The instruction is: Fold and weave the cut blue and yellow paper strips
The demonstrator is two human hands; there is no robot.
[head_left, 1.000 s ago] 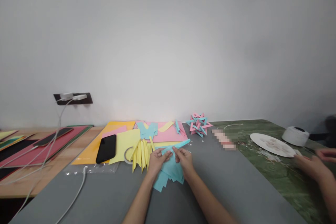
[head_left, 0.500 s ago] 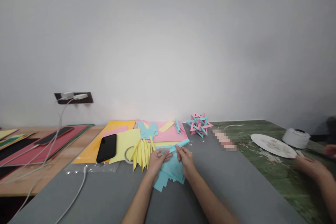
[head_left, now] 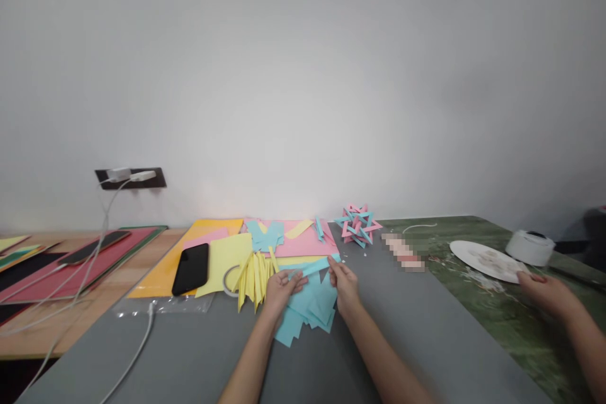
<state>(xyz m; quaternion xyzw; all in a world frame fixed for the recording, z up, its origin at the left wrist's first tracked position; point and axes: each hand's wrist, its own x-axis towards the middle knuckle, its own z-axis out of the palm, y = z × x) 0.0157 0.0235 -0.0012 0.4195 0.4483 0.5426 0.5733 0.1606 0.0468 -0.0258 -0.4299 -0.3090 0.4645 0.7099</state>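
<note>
Clamped between left hand (head_left: 281,291) and right hand (head_left: 345,285), the narrow light-blue folded paper strip (head_left: 316,266) could crease if tugged unevenly toward two o'clock.

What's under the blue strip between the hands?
Under the blue strip, overlapping blue papers show on the grey tabletop. What the strip and left hand cover can't be seen.
</note>
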